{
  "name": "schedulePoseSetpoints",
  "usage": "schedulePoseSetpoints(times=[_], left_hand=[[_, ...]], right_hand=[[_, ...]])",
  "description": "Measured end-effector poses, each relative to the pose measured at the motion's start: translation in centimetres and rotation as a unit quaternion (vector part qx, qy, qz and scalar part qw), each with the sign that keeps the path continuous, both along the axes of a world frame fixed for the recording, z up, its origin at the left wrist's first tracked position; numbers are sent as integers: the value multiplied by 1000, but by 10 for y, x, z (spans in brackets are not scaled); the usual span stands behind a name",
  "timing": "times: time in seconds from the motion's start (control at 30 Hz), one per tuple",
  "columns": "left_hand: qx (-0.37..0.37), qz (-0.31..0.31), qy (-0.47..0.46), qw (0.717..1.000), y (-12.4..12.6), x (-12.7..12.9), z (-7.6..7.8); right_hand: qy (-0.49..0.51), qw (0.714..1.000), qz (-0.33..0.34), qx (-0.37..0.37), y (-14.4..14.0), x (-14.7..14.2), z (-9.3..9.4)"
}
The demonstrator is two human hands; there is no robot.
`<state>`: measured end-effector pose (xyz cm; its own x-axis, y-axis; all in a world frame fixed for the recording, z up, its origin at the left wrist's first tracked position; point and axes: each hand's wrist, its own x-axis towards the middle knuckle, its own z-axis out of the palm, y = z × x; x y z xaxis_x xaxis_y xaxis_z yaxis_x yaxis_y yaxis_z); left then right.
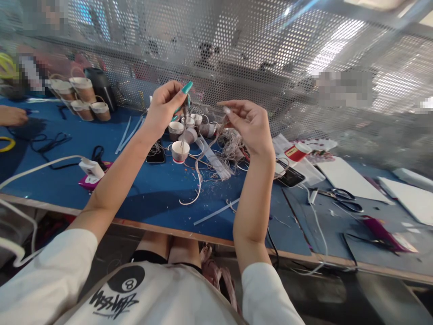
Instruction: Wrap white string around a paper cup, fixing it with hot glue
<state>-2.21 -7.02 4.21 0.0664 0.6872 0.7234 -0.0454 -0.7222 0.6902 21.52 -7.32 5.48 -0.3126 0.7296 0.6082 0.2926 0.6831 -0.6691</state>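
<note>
Scissors (341, 199) lie on the blue table (145, 189), a phone (156, 154) further left.

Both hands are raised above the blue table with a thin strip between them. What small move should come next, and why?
Probably lower both hands toward the small paper cup. The left hand and right hand pinch a thin strip in the air, apart from the cup standing just below on the blue table.
</note>
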Motion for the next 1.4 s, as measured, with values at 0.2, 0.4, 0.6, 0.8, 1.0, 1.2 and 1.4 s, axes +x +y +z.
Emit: schedulePoseSetpoints(times=[0.2, 0.4, 0.6, 0.8, 1.0, 1.2, 1.4], left_hand=[[3, 61, 135, 989, 5, -5, -8], [-20, 94, 152, 984, -4, 1, -6], [-24, 91, 159, 983, -14, 5, -2], [-22, 87, 159, 983, -23, 10, 3], [-7, 92, 173, 981, -25, 8, 1], [0, 113, 133, 985, -26, 5, 3], [-27, 65, 105, 992, -23, 5, 4]], right_hand=[[27, 995, -101, -6, 19, 3, -11], [-10, 998, 51, -40, -19, -38, -3], [12, 998, 42, -41, -30, -52, -3], [9, 998, 47, -47, -32, -49, -1], [8, 999, 37, -37, -29, -48, -3], [-4, 999, 19, -32, -30, -44, 0], [-12, 998, -49, 35, -23, -38, -1]])
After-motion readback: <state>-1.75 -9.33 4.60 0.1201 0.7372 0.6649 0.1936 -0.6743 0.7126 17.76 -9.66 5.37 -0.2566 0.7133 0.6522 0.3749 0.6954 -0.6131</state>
